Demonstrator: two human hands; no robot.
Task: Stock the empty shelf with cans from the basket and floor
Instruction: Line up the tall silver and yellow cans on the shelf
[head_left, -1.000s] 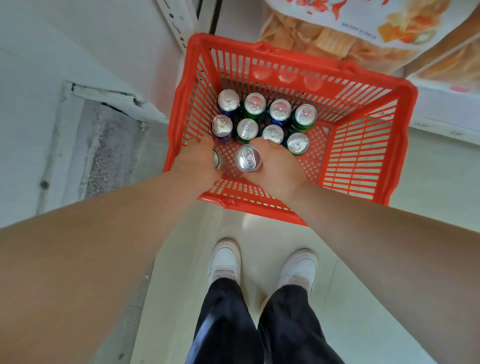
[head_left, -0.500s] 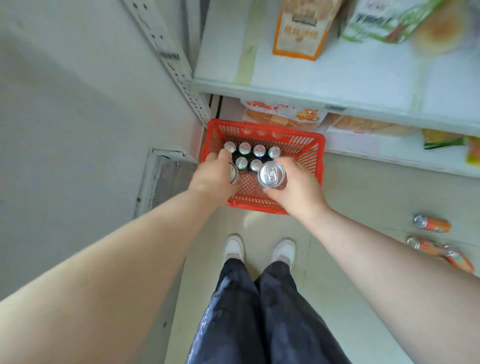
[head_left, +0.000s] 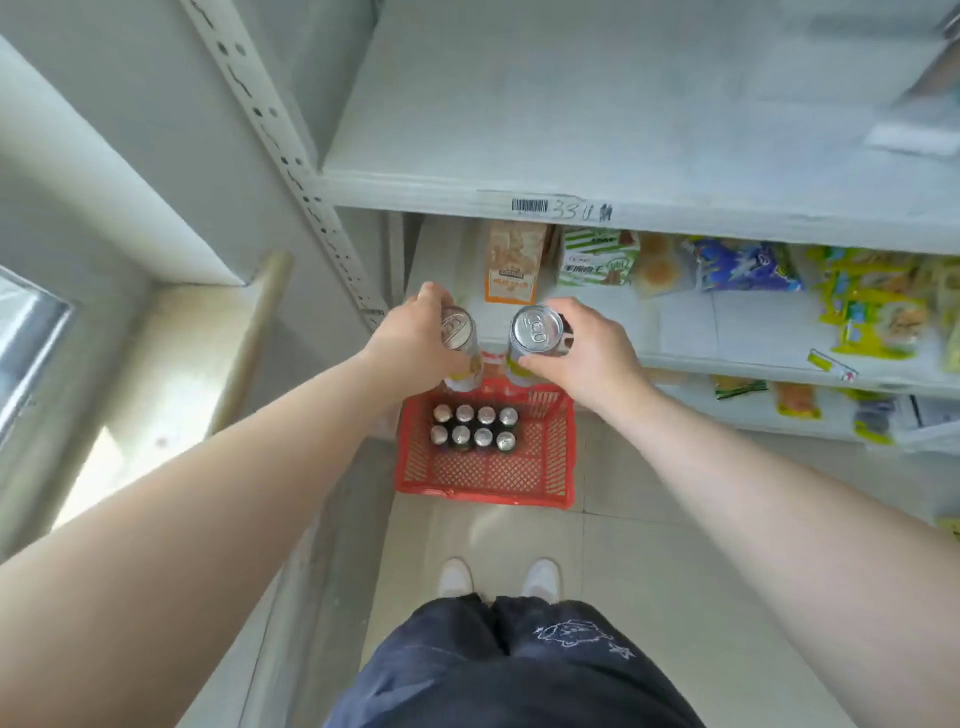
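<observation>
Rising from the red basket (head_left: 483, 500): left hand (head_left: 410, 340) curled round one can (head_left: 458, 332), right hand (head_left: 589, 361) curled round a second can (head_left: 536, 326), both lifted clear since a second ago. Eight cans (head_left: 483, 437) remain in it; empty shelf (head_left: 571, 130) above has none yet

One wide-angle camera, worn on the head, looks forward and steeply down along the wearer's forearms. The left hand (head_left: 415, 340) grips the left-hand can (head_left: 458, 332) and the right hand (head_left: 589, 356) the right-hand can (head_left: 536, 325) just above mid-frame, near the lens. Beyond and above the grip runs the bare shelf (head_left: 571, 130); well beneath it sits the red basket (head_left: 483, 498) (straight lines bow toward the frame's edges).
</observation>
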